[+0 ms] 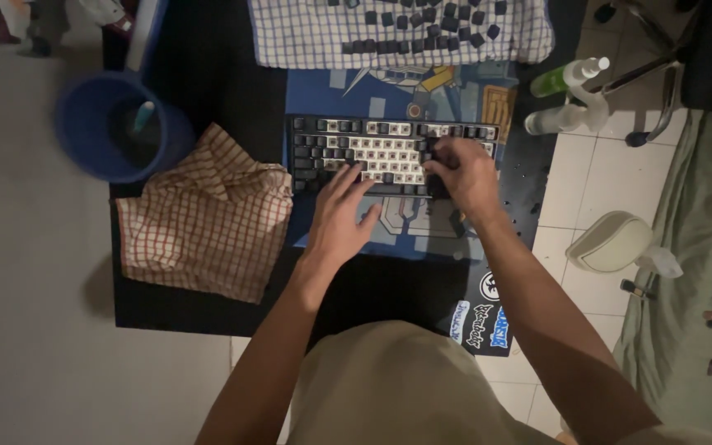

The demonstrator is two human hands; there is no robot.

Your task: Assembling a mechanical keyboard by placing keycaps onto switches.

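Note:
A black keyboard (389, 138) with many keycaps off, its pale switch plate showing, lies on a blue printed desk mat (422, 227) on a black table (208, 82). My left hand (341, 210) rests flat with fingers spread on the keyboard's front left edge. My right hand (461, 173) is curled over the right side of the keyboard, fingertips pressing down among the keys; whether it pinches a keycap is hidden. Several loose dark keycaps (434, 25) lie on a white checked towel (306, 37) behind the keyboard.
A red-checked cloth (208, 218) lies crumpled left of the keyboard. A blue bucket (96, 124) stands at the table's left corner. Two spray bottles (574, 95) sit at the right edge. A white lidded bin (611, 241) and a chair base (661, 91) are on the floor.

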